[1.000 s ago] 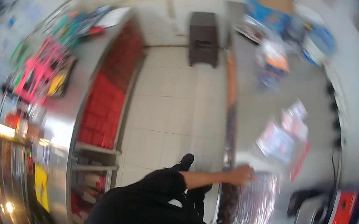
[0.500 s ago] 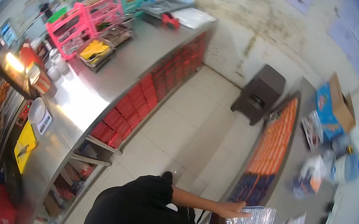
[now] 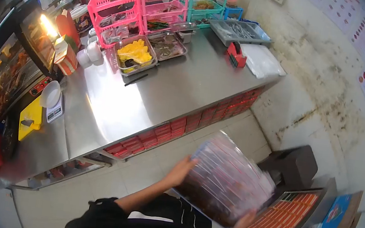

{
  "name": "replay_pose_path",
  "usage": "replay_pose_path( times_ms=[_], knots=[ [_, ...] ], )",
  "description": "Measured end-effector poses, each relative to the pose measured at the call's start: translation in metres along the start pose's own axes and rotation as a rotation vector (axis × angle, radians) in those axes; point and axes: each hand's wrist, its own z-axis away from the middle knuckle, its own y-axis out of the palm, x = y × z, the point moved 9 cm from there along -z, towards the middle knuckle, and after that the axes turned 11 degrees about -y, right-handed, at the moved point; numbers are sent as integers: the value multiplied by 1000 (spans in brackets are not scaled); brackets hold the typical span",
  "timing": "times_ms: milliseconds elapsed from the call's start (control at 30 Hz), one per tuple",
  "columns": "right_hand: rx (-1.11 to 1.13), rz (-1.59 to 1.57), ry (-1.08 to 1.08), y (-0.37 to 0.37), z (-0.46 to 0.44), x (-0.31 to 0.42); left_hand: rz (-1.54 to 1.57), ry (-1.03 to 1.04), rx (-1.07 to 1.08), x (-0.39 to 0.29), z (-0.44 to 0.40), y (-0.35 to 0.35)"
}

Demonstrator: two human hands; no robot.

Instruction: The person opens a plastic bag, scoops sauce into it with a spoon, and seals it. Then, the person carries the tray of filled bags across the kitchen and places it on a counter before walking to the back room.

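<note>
We hold a film-wrapped tray [image 3: 229, 176] out in front of our body, over the tiled floor [image 3: 121, 182], with its wrapped face turned up toward us. It sits askew in the view, one corner toward the counter and the opposite one toward us; its long axis seems to run from upper left to lower right, as the film's creases do, though the slant makes that hard to judge. Our left hand [image 3: 179, 170] has its fingers bent round the left edge, gripping it; our right hand [image 3: 243, 221] takes hold near the lower right corner, its fingers blurred, so we cannot tell how far they curl underneath. Just past the tray's right corner, partly behind it, a dark stool [image 3: 297, 165] takes up floor by the stained wall [image 3: 319, 105], and rows of orange packs [image 3: 287, 217] lie close beside our right hand, with a blue carton [image 3: 334, 221] farther right. Beyond the tray, the steel counter's [image 3: 185, 93] near edge climbs from lower left to upper right, above stacked red boxes [image 3: 156, 136]. A broad stretch of its top shows between the white scale [image 3: 55, 109] at left and the red tape dispenser [image 3: 236, 56] at right; pink racks [image 3: 114, 20] line the far side. Floor tiles show between the tray and the counter, widening leftward.
</note>
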Motion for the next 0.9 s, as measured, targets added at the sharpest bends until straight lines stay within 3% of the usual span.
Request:
replay_pose_path(
  times_ms=[67, 133, 233, 300, 400, 533, 667, 733, 767, 833, 900],
  knots=[
    [187, -148, 24, 74, -59, 21, 101, -5, -64, 2, -18, -24],
    [365, -251, 44, 151, -110, 63, 414, 32, -138, -31, -30, -48],
    [575, -349, -24, 247, -157, 67, 540, -12, -290, -44, -58, -78],
    [655, -352, 46, 286, -172, 91, 579, -44, -295, -49, -83, -93],
    [623, -456, 123, 346, -192, 83, 663, -49, -322, -69, -140, -112],
    [550, -307, 222, 391, -214, 60, 663, -109, -168, -94, -237, -129],
    [401, -435, 231, 426, -232, 55, 328, -182, -167, -86, -378, -160],
    [424, -551, 283, 429, -229, 62, 223, -176, -115, -124, -420, -150],
    [390, -513, 327, 422, -229, 68, 98, -292, -70, -141, -461, -147],
    [589, -390, 557, 438, -221, 82, -188, -188, -97, -171, -508, -146],
    [620, -341, 568, 449, -221, 87, -326, -152, -58, -213, -528, -132]
  ],
)
